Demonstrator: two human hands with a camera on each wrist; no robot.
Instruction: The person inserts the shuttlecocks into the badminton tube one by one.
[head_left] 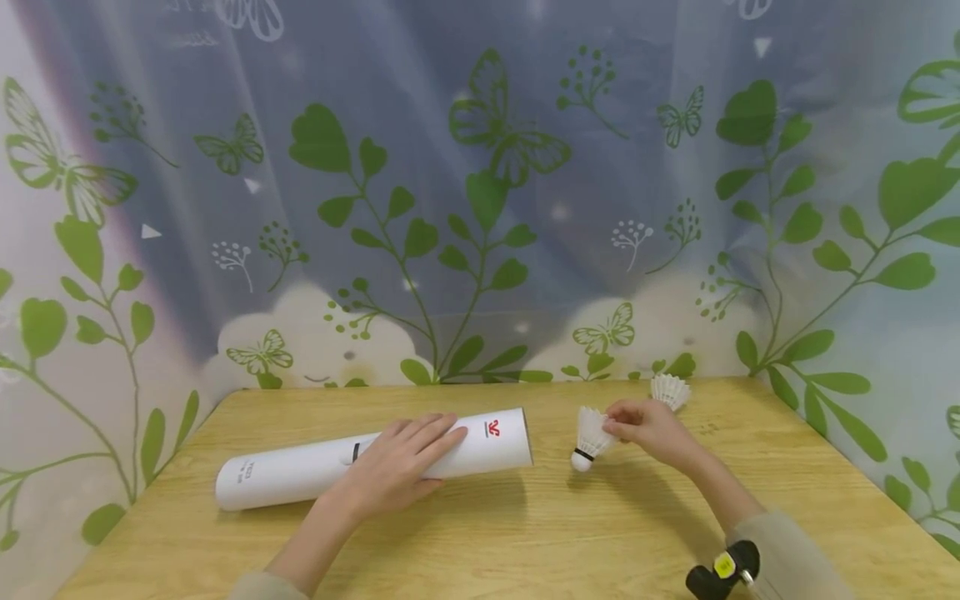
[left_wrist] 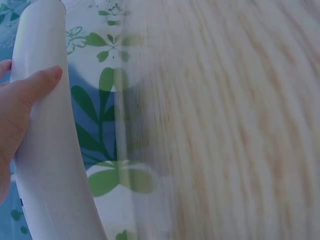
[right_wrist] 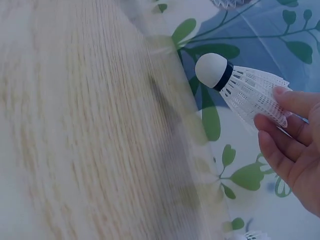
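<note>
A long white shuttlecock tube (head_left: 315,467) with a red logo near its right end lies across the left and middle of the table. My left hand (head_left: 401,462) grips it from above, right of its middle; in the left wrist view the thumb (left_wrist: 42,82) lies along the near side of the tube (left_wrist: 50,150). Just past the tube's right end, my right hand (head_left: 652,429) pinches a white shuttlecock (head_left: 591,433) by its skirt, with the black-banded cork pointing down. That shuttlecock (right_wrist: 250,92) is plain in the right wrist view, held off the table.
Behind the right hand, a second shuttlecock (head_left: 670,390) sits near the table's back edge. The wooden table (head_left: 480,542) meets a leaf-and-butterfly patterned curtain (head_left: 420,208) at the back. A black wrist camera (head_left: 723,571) is strapped at the right sleeve.
</note>
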